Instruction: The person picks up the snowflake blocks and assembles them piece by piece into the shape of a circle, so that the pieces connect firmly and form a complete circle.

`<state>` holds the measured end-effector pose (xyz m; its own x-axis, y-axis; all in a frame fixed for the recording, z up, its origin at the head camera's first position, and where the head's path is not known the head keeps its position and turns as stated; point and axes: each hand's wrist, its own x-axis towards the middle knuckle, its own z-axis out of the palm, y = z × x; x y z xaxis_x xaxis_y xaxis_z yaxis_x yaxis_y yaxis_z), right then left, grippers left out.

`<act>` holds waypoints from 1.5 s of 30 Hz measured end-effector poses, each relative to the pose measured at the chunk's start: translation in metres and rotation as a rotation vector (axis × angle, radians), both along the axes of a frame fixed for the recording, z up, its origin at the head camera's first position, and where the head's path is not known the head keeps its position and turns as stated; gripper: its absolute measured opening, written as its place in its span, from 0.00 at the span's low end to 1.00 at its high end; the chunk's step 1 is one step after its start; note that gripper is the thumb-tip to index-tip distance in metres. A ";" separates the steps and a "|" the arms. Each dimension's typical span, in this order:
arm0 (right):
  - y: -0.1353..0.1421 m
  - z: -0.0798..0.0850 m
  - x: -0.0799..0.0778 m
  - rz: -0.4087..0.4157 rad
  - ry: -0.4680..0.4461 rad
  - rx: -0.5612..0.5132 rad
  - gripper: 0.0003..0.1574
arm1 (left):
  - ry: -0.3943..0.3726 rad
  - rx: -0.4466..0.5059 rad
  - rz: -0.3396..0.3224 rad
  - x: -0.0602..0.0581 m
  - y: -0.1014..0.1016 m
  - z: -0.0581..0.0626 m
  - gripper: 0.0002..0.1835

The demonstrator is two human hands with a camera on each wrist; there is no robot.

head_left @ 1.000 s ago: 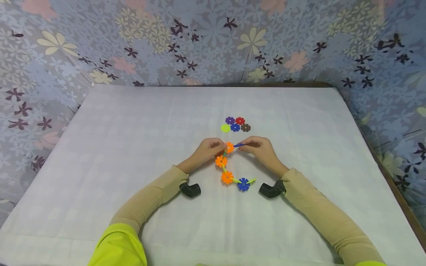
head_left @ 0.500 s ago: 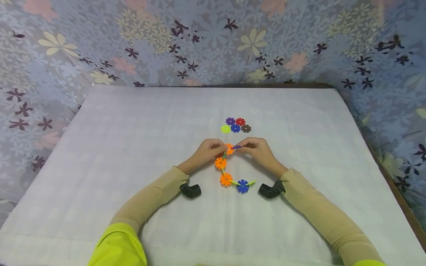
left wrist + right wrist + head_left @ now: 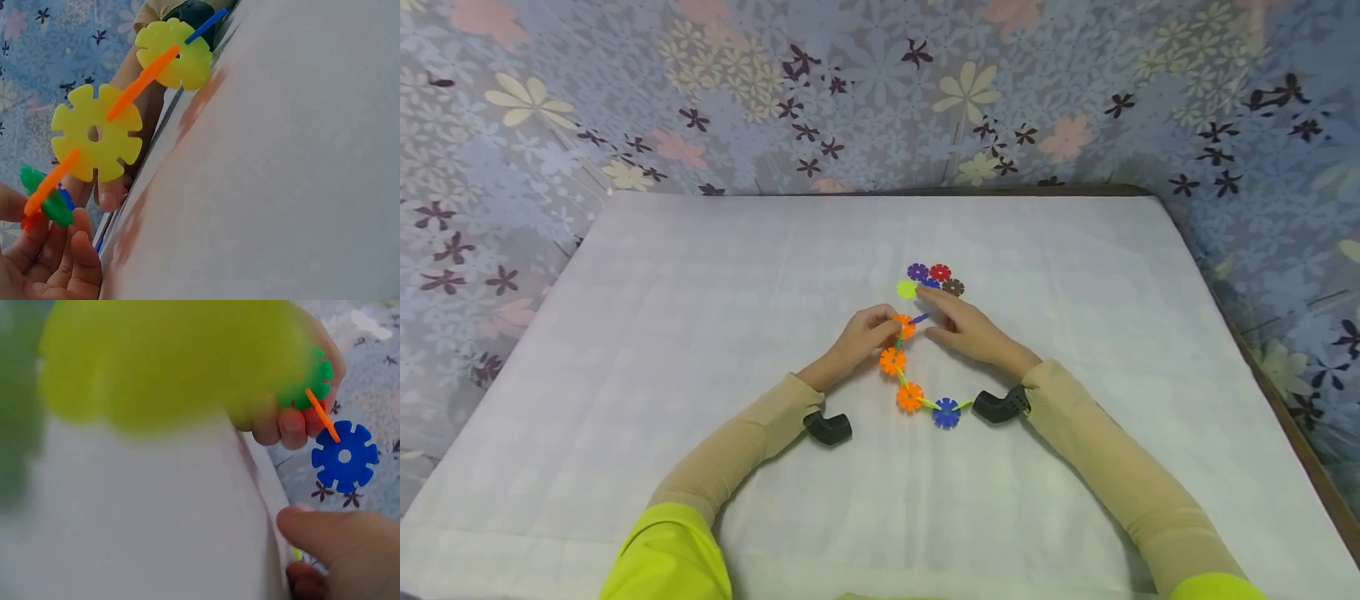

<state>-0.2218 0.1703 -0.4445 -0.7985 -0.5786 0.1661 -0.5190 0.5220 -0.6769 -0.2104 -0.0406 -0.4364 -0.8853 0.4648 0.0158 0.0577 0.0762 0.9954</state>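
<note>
My left hand [image 3: 863,337] pinches the far end of a chain of notched plastic interlocking discs, at an orange disc [image 3: 905,327]. A blue disc [image 3: 921,318] slots into that orange one and points right. The chain curves toward me through another orange disc [image 3: 892,362] to a blue disc [image 3: 947,413] at its near end. Yellow-green discs [image 3: 97,134] join the links, seen broadside in the left wrist view. My right hand [image 3: 973,329] holds nothing; its fingers extend over a loose blue disc [image 3: 932,283], partly covering it, with the thumb apart.
Beside the right fingertips lie loose purple [image 3: 917,272], red [image 3: 940,272], yellow-green [image 3: 906,289] and brown discs [image 3: 953,287]. Black wrist mounts [image 3: 829,429] stick out under both forearms, the right one close to the chain's near end. A white cloth [image 3: 715,275] covers the table.
The blue disc has joined the orange disc at the chain's far end. My right hand has let go of it and moved forward to the loose discs. The chain has shifted slightly left.
</note>
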 end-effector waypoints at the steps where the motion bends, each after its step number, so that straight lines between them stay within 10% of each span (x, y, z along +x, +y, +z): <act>1: -0.001 0.001 0.000 0.019 0.012 0.025 0.36 | -0.007 0.006 0.003 0.000 0.000 0.000 0.07; 8: -0.008 0.004 0.001 0.113 0.125 0.143 0.23 | -0.040 0.062 0.078 -0.001 0.001 0.000 0.08; 28: -0.017 0.005 -0.001 0.058 0.129 0.241 0.31 | -0.014 0.011 0.089 -0.003 0.000 0.002 0.13; 35: -0.009 0.001 -0.001 -0.069 0.047 -0.007 0.27 | -0.031 -0.008 0.123 -0.003 0.000 0.000 0.14; 45: -0.005 0.004 0.001 -0.114 -0.041 -0.095 0.17 | -0.037 0.030 0.106 -0.002 0.000 -0.001 0.09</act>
